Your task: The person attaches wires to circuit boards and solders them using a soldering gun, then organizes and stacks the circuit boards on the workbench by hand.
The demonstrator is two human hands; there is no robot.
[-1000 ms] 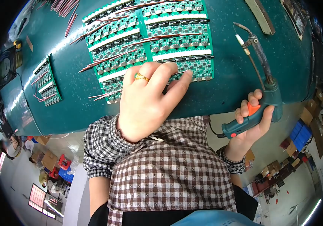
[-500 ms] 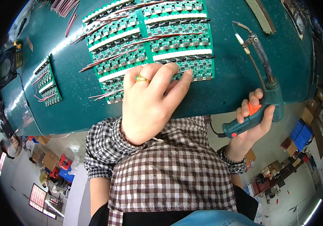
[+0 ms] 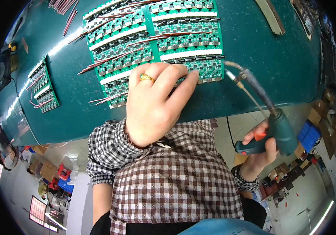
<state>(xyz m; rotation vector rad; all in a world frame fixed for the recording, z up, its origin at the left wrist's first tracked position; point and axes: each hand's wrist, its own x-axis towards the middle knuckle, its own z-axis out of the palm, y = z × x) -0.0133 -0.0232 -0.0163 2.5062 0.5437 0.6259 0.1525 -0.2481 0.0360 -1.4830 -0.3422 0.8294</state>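
My left hand [image 3: 156, 98] rests on the lower edge of a large green circuit board panel [image 3: 187, 29], its thumb and fingers bent together over a spot they hide. Red, black and white wires [image 3: 111, 60] lie across the panel. My right hand [image 3: 260, 147] is wrapped round the green handle of a soldering gun [image 3: 283, 131] with an orange trigger. The gun's metal tip points up and left, close to the panel's lower right corner, apart from it.
A smaller circuit board [image 3: 44, 88] with wires lies at the left of the green table [image 3: 238, 94]. A bundle of wires [image 3: 62, 6] is at the upper left, a long bar [image 3: 270, 15] at the upper right. People and boxes [image 3: 48, 170] show beyond the table.
The soldering gun in my right hand has moved left and down, its tip now nearer the panel. My left hand has stayed nearly still. The view has shifted slightly.
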